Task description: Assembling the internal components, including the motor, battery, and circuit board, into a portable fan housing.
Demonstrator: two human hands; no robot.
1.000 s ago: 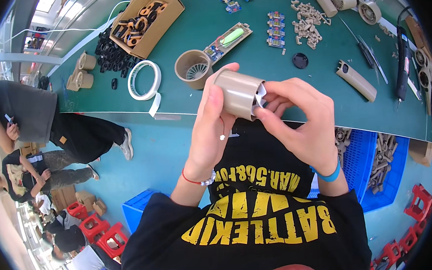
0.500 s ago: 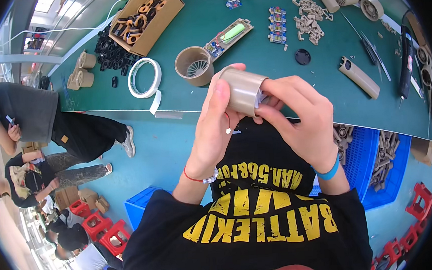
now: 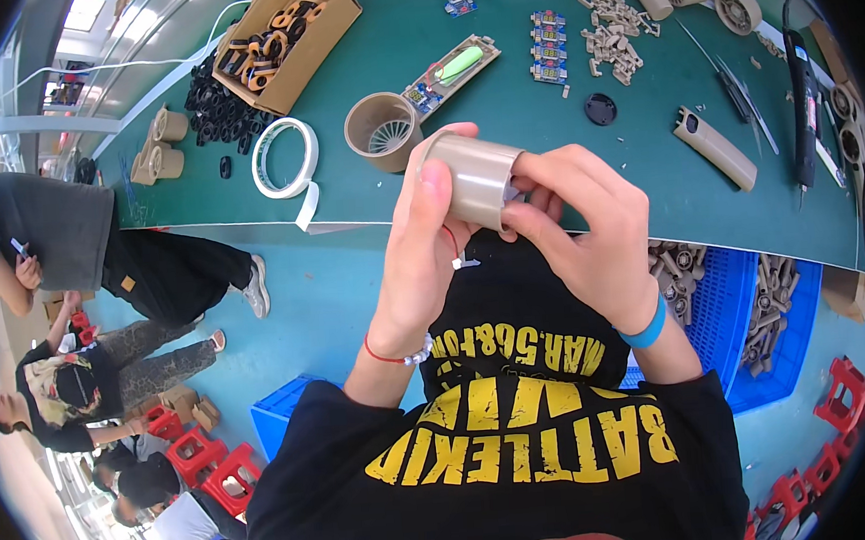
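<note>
Wrapping around a tan cylindrical housing [image 3: 478, 173] mid-view, the left hand [image 3: 424, 208] holds it tilted, its open end toward four o'clock. There the right hand [image 3: 585, 202] curls narrowly, fingertips at the opening; whether it grips the pale piece [image 3: 511, 192] inside, I cannot tell. From the housing, a grille-bottomed tan cylinder [image 3: 383, 131] stands at ten o'clock, a white tape roll [image 3: 311, 153] at nine.

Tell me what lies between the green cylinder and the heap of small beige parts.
In the head view, a column of blue circuit boards lies between the green cylinder and the beige heap.
</note>
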